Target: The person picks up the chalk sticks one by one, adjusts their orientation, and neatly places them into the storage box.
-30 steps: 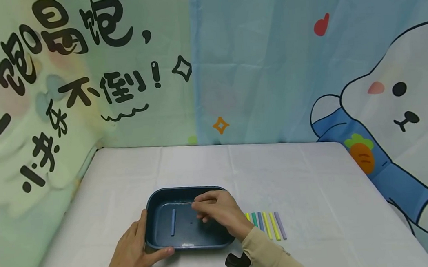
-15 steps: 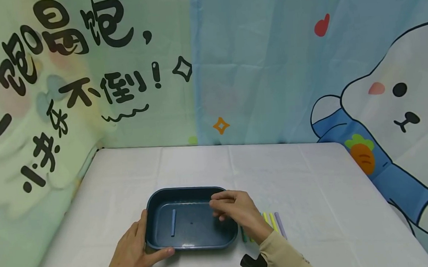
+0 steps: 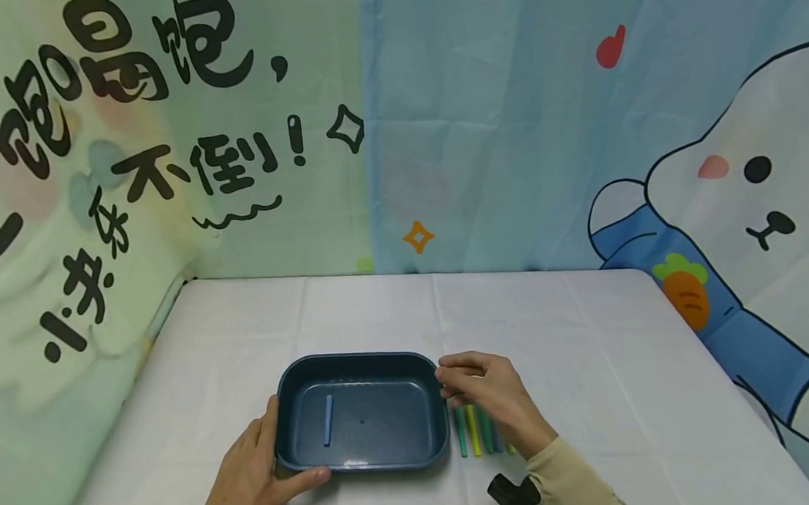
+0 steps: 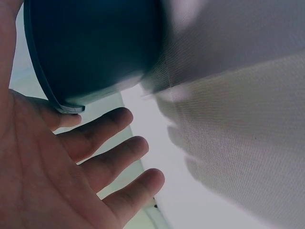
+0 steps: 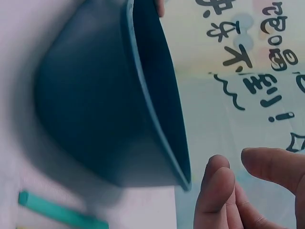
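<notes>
A dark blue rectangular tray (image 3: 406, 463) sits on the white-covered table, with one short blue chalk-like stick (image 3: 327, 421) lying in its left half. My left hand (image 3: 247, 467) is at the tray's near left corner, the thumb along the front side and the index finger at the left side. In the left wrist view the other fingers (image 4: 114, 167) stretch out straight, apart from the tray. My right hand (image 3: 497, 397) hovers just beyond the tray's right rim. The right wrist view shows a gap between its thumb (image 5: 267, 164) and fingers, with nothing in it.
Right of the tray lies a row of coloured sticks, among them a green stick (image 3: 461, 432) and a yellow stick (image 3: 472, 430); my right hand partly hides the row. A printed curtain (image 3: 480, 124) hangs behind the table (image 3: 352, 310). A black strap (image 3: 513, 494) shows at my right wrist.
My right hand has moved right, from over the tray to past its right rim, above the row of sticks. My left hand, the tray and its blue stick have stayed put.
</notes>
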`<state>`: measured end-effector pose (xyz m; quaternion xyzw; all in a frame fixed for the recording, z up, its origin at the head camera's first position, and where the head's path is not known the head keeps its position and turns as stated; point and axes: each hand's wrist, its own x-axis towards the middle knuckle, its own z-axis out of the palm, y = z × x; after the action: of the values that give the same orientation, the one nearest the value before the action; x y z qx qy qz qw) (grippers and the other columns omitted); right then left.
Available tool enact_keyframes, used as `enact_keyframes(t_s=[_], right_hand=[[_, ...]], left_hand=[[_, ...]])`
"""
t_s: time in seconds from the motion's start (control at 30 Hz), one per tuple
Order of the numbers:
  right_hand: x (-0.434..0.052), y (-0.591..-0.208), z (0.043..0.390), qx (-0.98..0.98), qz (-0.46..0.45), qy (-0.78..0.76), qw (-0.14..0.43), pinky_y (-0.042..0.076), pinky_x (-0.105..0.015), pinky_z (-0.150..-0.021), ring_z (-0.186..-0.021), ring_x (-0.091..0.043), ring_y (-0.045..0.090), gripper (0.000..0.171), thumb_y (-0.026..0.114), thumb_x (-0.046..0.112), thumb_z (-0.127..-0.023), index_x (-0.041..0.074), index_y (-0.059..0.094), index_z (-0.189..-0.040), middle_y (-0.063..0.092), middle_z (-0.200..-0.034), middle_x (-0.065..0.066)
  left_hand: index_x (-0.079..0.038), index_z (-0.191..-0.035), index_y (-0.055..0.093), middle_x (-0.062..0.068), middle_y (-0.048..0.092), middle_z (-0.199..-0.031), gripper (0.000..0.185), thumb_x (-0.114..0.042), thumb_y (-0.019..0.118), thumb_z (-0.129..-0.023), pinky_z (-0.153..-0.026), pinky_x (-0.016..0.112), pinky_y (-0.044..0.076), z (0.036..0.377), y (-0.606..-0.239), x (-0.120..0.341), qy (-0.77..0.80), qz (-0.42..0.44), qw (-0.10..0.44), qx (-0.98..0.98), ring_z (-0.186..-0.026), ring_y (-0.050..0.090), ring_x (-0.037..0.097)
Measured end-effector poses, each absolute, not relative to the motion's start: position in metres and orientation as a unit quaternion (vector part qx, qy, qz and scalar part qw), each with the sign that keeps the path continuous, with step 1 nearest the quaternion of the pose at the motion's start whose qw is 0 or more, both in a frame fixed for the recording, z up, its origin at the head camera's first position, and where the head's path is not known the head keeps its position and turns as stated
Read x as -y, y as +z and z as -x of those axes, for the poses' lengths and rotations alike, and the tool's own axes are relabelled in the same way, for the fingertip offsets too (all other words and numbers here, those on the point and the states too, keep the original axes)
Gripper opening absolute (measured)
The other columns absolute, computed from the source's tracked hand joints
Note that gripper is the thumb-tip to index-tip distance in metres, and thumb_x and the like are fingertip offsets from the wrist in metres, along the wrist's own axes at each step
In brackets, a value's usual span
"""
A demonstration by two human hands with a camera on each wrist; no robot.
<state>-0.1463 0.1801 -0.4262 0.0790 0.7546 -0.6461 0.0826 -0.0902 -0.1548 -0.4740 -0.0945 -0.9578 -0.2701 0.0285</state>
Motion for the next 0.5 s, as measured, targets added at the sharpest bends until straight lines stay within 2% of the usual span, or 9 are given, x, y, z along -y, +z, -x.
enact_keyframes(t_s=[0.27, 0.5], right_hand=[[-0.201, -0.428, 0.146, -0.773, -0.099, -0.622, 0.074, 0.059, -0.038, -0.079, -0.088, -0.024, 0.071, 0.047, 0.077, 0.026, -0.091, -0.002, 0.066, -0.127, 0.071, -0.115, -0.019], [-0.221, -0.431, 0.143, -0.79, -0.136, -0.594, 0.071, 0.059, -0.035, -0.079, -0.089, -0.02, 0.071, 0.056, 0.08, 0.034, -0.089, -0.001, 0.064, -0.13, 0.072, -0.115, -0.015]], left_hand=[[0.003, -0.158, 0.025, 0.022, 0.056, -0.132, 0.126, -0.075, 0.075, -0.072, -0.096, 0.049, 0.05, 0.091, -0.474, 0.154, -0.27, 0.093, 0.025, 0.958, -0.114, 0.058, 0.032], [0.003, -0.158, 0.023, 0.023, 0.055, -0.135, 0.127, -0.076, 0.074, -0.073, -0.098, 0.051, 0.049, 0.091, -0.474, 0.154, -0.268, 0.087, 0.014, 0.96, -0.116, 0.058, 0.033]])
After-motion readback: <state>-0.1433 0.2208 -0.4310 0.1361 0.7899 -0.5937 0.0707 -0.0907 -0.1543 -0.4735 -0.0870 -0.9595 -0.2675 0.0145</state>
